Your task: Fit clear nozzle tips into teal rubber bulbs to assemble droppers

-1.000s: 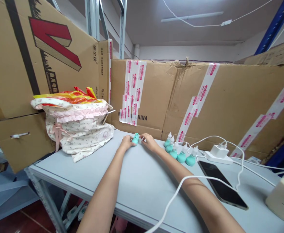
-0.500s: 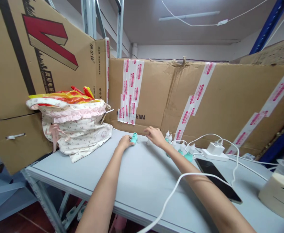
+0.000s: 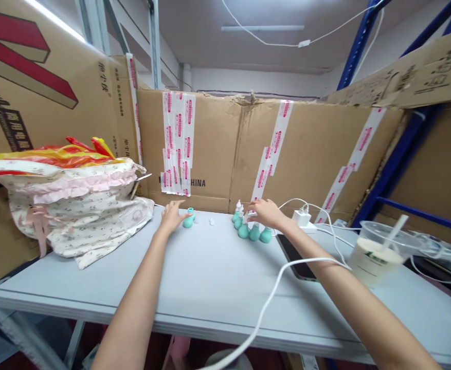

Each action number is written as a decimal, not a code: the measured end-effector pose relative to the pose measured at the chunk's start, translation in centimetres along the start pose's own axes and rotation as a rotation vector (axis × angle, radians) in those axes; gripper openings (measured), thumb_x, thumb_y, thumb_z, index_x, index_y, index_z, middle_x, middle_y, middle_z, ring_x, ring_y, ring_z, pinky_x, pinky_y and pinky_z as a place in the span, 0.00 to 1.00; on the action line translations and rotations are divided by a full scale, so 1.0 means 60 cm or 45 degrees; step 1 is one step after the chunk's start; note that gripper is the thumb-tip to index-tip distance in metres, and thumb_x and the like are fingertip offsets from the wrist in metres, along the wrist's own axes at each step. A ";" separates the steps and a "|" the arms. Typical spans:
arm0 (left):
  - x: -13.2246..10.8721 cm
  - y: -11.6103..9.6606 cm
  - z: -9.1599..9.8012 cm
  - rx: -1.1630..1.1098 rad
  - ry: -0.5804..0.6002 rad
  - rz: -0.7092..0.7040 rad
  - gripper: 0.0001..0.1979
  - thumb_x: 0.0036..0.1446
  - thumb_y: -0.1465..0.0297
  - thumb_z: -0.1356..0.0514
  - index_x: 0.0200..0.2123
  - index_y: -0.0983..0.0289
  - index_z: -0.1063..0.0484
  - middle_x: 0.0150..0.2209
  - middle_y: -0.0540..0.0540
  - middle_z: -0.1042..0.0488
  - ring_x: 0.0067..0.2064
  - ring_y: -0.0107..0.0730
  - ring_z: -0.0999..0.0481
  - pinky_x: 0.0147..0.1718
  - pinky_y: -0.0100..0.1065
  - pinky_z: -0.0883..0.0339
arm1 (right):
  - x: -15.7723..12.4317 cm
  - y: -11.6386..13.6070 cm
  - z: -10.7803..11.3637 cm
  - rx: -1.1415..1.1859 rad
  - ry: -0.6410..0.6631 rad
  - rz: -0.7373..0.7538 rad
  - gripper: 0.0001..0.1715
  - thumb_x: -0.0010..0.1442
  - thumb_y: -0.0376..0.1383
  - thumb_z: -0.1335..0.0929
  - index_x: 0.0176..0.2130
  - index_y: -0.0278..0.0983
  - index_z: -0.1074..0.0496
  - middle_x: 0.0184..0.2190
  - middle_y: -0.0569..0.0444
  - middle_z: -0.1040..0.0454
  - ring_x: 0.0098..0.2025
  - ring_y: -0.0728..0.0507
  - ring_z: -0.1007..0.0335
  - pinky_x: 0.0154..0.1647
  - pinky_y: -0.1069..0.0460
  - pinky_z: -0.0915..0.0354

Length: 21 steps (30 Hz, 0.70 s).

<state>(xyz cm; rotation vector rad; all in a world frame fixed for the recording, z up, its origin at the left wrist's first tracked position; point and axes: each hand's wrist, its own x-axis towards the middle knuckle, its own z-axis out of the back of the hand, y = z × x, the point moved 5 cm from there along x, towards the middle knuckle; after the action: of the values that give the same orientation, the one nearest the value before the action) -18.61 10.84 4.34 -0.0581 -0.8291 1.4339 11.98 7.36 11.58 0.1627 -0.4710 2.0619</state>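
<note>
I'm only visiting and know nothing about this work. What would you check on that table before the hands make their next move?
1. The left hand is beside the lone teal bulb, fingers spread, no grip: ok.
2. That bulb stands upright, open neck up: ok.
3. The small white piece lies free on the table between the hands: ok.
4. The right hand is at the row of capped bulbs; whether it grips one: cannot tell.
5. The white cable drapes over the right forearm and might snag: not ok.
6. The drink cup is open-topped and close to the right arm, a possible spill: not ok.
</note>
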 end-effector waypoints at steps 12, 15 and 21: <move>-0.098 -0.221 -0.076 -0.522 0.497 -0.592 0.21 0.44 0.56 0.40 0.36 0.65 0.27 0.35 0.55 0.25 0.38 0.36 0.27 0.39 0.33 0.36 | -0.047 0.082 0.050 0.465 -0.472 0.263 0.03 0.51 0.35 0.30 0.27 0.38 0.28 0.27 0.55 0.25 0.32 0.48 0.31 0.34 0.53 0.48; -0.115 -0.221 -0.104 -0.536 0.609 -0.416 0.22 0.51 0.54 0.47 0.21 0.67 0.29 0.17 0.51 0.30 0.22 0.30 0.29 0.28 0.29 0.38 | -0.069 0.096 0.029 0.565 -0.670 0.246 0.03 0.53 0.34 0.31 0.28 0.38 0.28 0.27 0.54 0.26 0.32 0.47 0.33 0.33 0.53 0.47; -0.127 -0.226 -0.132 -0.760 0.431 -0.238 0.23 0.51 0.53 0.48 0.17 0.65 0.36 0.14 0.51 0.31 0.18 0.27 0.31 0.23 0.27 0.40 | -0.092 0.056 -0.020 1.314 -0.950 -0.240 0.10 0.50 0.41 0.30 0.25 0.37 0.29 0.25 0.52 0.29 0.30 0.46 0.36 0.32 0.52 0.43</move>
<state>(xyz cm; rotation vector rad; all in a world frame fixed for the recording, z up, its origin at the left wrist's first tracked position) -2.33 5.06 1.91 -0.6428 -0.9242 0.9279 12.05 1.88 7.95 1.5438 0.2293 1.8139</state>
